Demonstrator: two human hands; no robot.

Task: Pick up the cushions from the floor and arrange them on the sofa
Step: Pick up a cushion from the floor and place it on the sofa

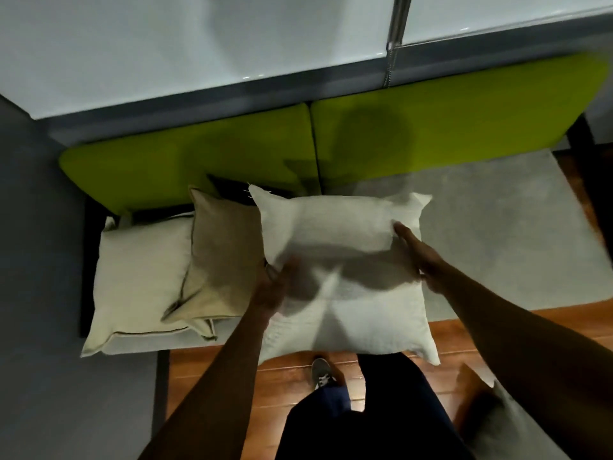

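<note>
White cushion (345, 254) held over the sofa (497, 227) front edge, left hand (270, 290) and right hand (419, 257) fingers clamping its sides; tan cushion (222, 257) beside it.

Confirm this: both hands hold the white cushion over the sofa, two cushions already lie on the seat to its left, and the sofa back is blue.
Wrong on one point: the sofa back is lime green, not blue, as the head view shows. The rest stands.
</note>
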